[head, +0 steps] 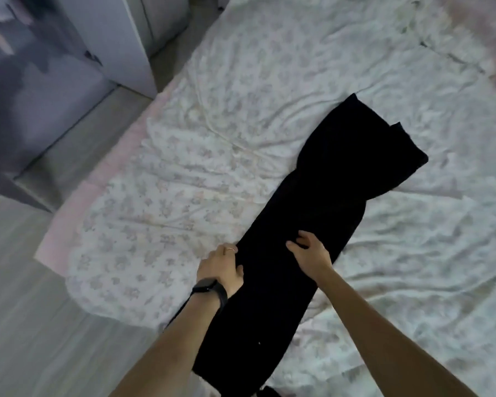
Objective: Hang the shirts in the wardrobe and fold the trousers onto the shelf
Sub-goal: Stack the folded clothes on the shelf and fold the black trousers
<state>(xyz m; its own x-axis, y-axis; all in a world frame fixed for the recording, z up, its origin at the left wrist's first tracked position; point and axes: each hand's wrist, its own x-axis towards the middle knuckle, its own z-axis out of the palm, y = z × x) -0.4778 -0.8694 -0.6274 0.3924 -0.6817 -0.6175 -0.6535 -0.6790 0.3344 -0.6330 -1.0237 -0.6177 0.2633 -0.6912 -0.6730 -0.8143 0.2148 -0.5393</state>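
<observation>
Black trousers (321, 202) lie stretched out lengthwise on the bed, one leg laid over the other, waistband toward the far right. My left hand (222, 266), with a black watch on the wrist, sits at the trousers' left edge with its fingers curled around the fabric there. My right hand (309, 255) lies on top of the trousers near their middle, fingers spread and pressing the cloth flat. The trouser hems run out of view at the bottom.
The bed (212, 138) has a wrinkled white floral sheet with a pink border. A white wardrobe (118, 38) with a mirrored or glossy door stands at the upper left, across a strip of grey floor (17, 282).
</observation>
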